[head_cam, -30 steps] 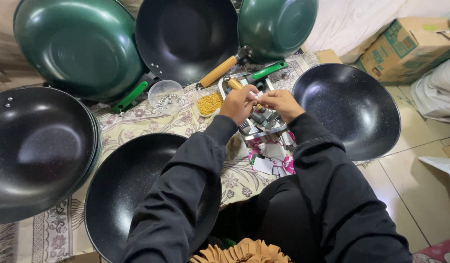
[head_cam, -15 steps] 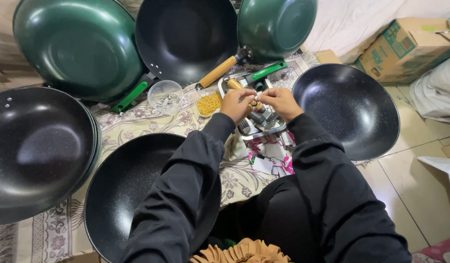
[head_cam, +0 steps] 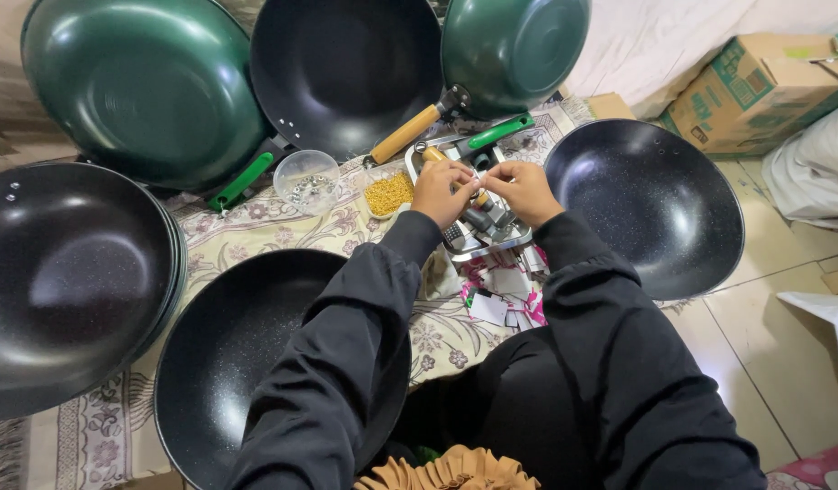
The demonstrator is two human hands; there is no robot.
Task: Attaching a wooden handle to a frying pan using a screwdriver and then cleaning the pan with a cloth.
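My left hand [head_cam: 442,191] and my right hand [head_cam: 522,190] meet above a shiny metal tray [head_cam: 512,241] holding pan handles and small parts. Fingertips of both hands pinch a small part between them; it is too tiny to identify. A wooden-coloured handle [head_cam: 404,135] and a green handle [head_cam: 498,132] lie just beyond the hands. A small dish of yellow screws [head_cam: 388,193] sits left of my left hand. A clear bowl [head_cam: 307,181] with metal bits stands further left. Black sleeves cover both arms.
Woks ring the spot: green ones at the back left [head_cam: 138,86] and back right [head_cam: 514,50], black ones at the back centre [head_cam: 346,68], left [head_cam: 69,281], front [head_cam: 228,363] and right [head_cam: 650,204]. A patterned cloth [head_cam: 265,227] covers the floor. Cardboard box [head_cam: 755,91] at far right.
Both hands stay above the tray; the fingers shift slightly as they work the small part. Nothing else has moved.
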